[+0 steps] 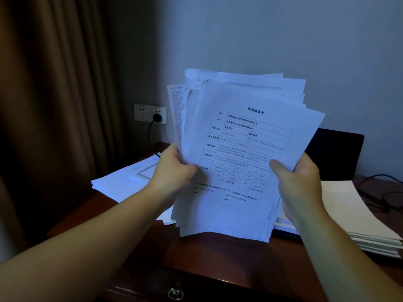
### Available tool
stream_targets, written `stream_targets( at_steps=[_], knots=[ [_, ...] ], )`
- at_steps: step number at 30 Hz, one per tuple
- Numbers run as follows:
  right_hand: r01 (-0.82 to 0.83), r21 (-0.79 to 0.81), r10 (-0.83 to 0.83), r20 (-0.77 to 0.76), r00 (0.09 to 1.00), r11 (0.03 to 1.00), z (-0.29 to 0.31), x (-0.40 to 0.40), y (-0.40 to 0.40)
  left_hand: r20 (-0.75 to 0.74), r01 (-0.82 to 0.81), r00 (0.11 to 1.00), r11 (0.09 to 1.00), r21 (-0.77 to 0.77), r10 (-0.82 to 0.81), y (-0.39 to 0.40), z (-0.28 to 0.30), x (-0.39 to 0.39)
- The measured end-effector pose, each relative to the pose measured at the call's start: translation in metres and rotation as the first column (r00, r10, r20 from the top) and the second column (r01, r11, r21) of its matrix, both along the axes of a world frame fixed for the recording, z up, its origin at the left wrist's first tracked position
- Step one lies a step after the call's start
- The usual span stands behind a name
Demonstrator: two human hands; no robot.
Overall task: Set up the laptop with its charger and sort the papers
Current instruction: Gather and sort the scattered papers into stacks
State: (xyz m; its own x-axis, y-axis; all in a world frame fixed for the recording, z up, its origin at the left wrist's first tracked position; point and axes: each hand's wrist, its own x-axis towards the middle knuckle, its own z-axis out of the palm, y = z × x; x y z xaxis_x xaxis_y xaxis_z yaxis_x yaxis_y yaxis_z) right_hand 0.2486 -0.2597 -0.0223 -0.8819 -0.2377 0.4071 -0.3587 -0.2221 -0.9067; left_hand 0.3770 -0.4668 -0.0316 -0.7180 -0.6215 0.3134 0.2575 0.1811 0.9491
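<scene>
Dim bedroom or hotel room, wooden desk (218,253), brown curtain (65,83), wall socket (150,114)

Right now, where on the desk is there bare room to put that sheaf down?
Bare wood on the desk at the front edge, below the held sheaf, between the left paper pile and right stack. Crowded behind: laptop, cables.

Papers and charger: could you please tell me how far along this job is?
Done: a plug sits in the wall socket, and the laptop stands open. In hand: both the left hand and right hand grip an uneven sheaf. Left: squaring it and placing it among the desk piles.
</scene>
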Motion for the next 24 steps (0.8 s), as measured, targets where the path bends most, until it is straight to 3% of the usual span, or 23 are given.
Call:
stream_targets(
  at_steps=[7, 13, 20, 24],
  knots=[
    [-0.082, 0.034, 0.079, 0.077, 0.994, 0.996, -0.023, 0.003, 0.007, -0.092, -0.051, 0.995, 0.994, -0.101, 0.042, 0.018, -0.039, 0.000],
    [-0.092, 0.027, 0.092, 0.004, 0.996, 0.995, -0.005, -0.005, 0.009, -0.184, -0.162, 0.973, 0.981, -0.108, 0.140, 0.027, -0.022, -0.005],
    [-0.207, 0.174, 0.184, 0.138, 0.973, 0.963, -0.039, -0.005, 0.017, 0.094, -0.262, 0.955, 0.947, -0.188, 0.283, 0.038, -0.070, 0.000],
    [-0.136, 0.195, 0.118, 0.102, 0.988, 0.971, -0.039, -0.006, 0.013, 0.087, -0.320, 0.938, 0.934, -0.157, 0.336, 0.040, -0.068, -0.007]
  ],
)
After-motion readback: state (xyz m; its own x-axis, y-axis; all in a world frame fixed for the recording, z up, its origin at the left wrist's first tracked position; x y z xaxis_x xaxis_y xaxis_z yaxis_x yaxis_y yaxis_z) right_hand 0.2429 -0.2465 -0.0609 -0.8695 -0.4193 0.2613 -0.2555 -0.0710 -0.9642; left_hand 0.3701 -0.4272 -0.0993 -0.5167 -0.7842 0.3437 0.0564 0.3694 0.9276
